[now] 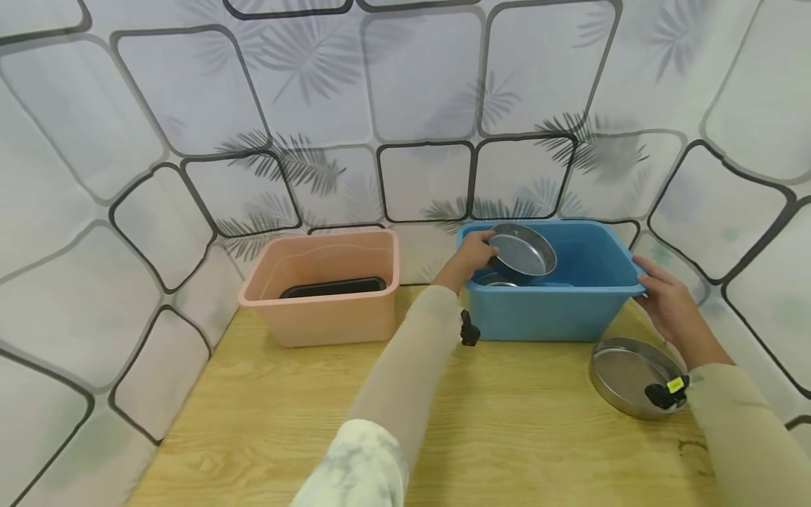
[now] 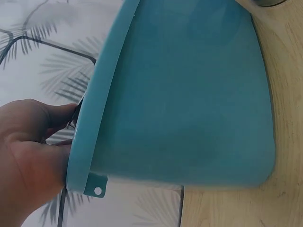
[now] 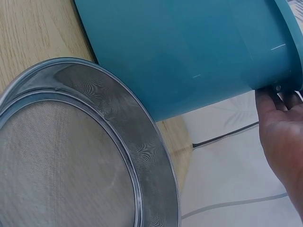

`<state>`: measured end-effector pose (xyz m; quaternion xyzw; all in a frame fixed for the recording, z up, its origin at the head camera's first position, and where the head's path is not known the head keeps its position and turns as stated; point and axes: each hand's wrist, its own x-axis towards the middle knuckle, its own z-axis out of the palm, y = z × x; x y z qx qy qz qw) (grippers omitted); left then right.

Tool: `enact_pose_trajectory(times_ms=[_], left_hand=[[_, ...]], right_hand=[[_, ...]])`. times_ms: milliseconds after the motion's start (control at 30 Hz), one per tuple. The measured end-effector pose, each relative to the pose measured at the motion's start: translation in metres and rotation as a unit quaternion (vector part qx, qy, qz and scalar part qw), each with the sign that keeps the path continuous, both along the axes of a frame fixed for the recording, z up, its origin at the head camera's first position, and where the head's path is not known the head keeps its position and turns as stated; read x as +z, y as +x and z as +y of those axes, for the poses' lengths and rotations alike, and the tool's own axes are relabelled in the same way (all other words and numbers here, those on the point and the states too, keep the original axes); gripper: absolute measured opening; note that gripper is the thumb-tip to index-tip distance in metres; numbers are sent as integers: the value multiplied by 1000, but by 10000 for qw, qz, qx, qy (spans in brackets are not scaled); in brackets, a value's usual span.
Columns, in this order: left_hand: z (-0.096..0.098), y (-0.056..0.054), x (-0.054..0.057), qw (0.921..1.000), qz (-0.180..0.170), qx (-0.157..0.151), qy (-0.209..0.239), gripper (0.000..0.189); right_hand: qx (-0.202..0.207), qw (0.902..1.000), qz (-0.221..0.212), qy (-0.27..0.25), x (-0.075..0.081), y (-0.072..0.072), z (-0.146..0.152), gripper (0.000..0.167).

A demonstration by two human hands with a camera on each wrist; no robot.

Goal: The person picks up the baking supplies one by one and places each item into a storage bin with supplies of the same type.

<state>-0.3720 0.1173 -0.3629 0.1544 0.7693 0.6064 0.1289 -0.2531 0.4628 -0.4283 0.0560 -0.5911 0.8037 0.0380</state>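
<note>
My left hand (image 1: 469, 259) pinches the rim of a round metal pan (image 1: 523, 251), tilted over the left part of a blue plastic bin (image 1: 538, 313). Whether its base is solid or mesh, I cannot tell. Another round metal piece (image 1: 496, 280) shows below it inside the bin. In the left wrist view the bin's wall (image 2: 189, 104) hides most of what the left hand (image 2: 33, 151) holds. My right hand (image 1: 673, 310) grips the bin's right rim, fingers underneath it. Below that hand a round metal sieve (image 3: 66, 161) with fine mesh lies on the table.
Left of the blue bin stands a pink plastic bin (image 1: 336, 320) with a black item (image 1: 336, 287) inside. Both bins are at the back of the wooden table (image 1: 266, 422), close to a patterned cloth wall (image 1: 424, 183). The cloth also runs along both sides.
</note>
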Motion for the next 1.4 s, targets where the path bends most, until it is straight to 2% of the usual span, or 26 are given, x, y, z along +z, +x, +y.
enact_pose_trajectory(times_ms=[233,367,567,733,967,1167,1267,1400], left_hand=[[18,2,-3,9959,196,557,-682,49],[20,-3,-5,9948,57,595,-830,49],[18,-6,-9,9877,36,642,-1425,47],[20,-3,-12,9829,-19,605,-1739,49],[27,4,-16,9750,-52,616,-2136,46],[29,2,-18,9738,-99,501,-2218,46],[30,-1,-18,9791,-148,431,-1980,47],[31,-4,-18,9889,-202,344,-1429,46]], right_hand=[[-87,10000,-6,-34,0,0,4,60],[-110,9999,-40,40,1,0,3,61],[-76,9996,-60,279,1,-3,0,62],[-137,9975,-171,674,3,-4,-3,65],[-175,9953,-207,927,3,-3,-3,65],[-254,9951,-240,928,3,-2,1,65],[-272,9955,-248,875,4,0,2,65],[-224,9962,-194,818,6,1,5,65]])
